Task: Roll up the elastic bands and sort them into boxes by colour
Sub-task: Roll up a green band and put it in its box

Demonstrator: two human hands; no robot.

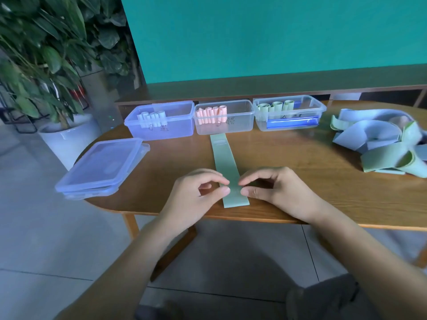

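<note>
On the wooden table point(300, 158) a green band point(225, 162) lies flat and straight, running from just in front of the middle box down to the near edge. The left hand point(196, 195) and the right hand point(275, 188) sit on either side of its near end, thumbs and forefingers curled in and pinching the two long edges of the strip. The end itself is not yet turned over, so I judge this roll is only about to begin.

Along the far side stand three clear boxes in a row. The left box point(161, 130) holds a few pale bluish rolls point(152, 117), the middle box point(240, 125) a row of pink rolls point(211, 114), and the right box point(309, 107) several green rolls point(276, 107) with something blue lying under them that I cannot make out. So a fair share looks sorted already, each colour in its own box.

What remains is plain: a loose heap of bands point(381, 144), pale blue and green tangled together, lies at the right end of the table, well apart from the hands. I cannot count them. The flat green one, once rolled, belongs by colour in the right box, though it points at the middle one now.

A stack of lids point(101, 167) rests at the left edge, beside a potted plant point(46, 65)
</note>
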